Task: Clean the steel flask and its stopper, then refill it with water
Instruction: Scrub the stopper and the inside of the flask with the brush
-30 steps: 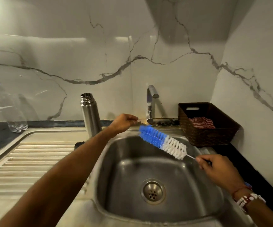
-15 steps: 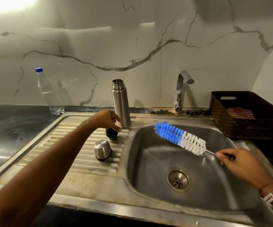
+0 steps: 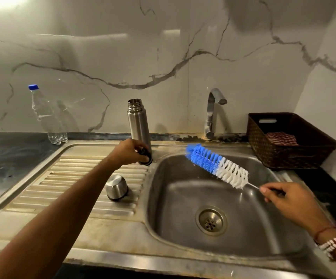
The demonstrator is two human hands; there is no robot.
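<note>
- The left hand reaches across the draining board with its fingers curled round a small black round stopper, gripping it just at the foot of the flask. I cannot tell whether the stopper rests on the steel or is lifted.
- The tall cylindrical steel flask stands upright and uncapped at the back edge of the sink unit, touching or just beside the stopper.
- The right hand pinches the thin wire handle of a long bottle brush with blue and white bristles, held tilted over the basin with its blue end towards the flask.
- A domed steel cup lid sits mouth-down on the ribbed, stained steel draining board, near the left forearm.
- The steel sink basin has a round drain in its floor; a curved chrome tap stands behind it.
- A clear plastic bottle with a blue cap stands at the far left, on the dark stone counter.
- A dark brown woven basket to the right holds a red-and-white striped cloth.
- White, grey-veined marble walls meet in a corner at the right.
</note>
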